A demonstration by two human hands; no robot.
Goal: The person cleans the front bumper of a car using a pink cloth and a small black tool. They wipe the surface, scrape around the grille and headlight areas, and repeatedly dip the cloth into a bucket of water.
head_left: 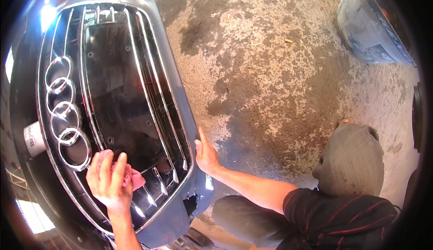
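Note:
A car's front bumper (173, 72) in dull grey-blue holds a black grille (119, 110) with chrome bars and a chrome surround. Several interlocking chrome rings (74, 153) run along the grille's left side. My left hand (108, 178) presses a crumpled pink cloth (133, 178) onto the grille's near part, just beside the lowest ring. Against the bumper's right edge rests my right hand (206, 156), its fingers stretched along the edge and its palm bare of any tool. Part of the cloth is hidden beneath my left fingers.
A worn, blue-grey bucket (367, 29) stands at the far right on the stained concrete floor (275, 83). My bent knee (354, 160) is at the right. Near the bumper's lower corner is a jagged dark opening (191, 202). A white label (34, 138) sits left of the rings.

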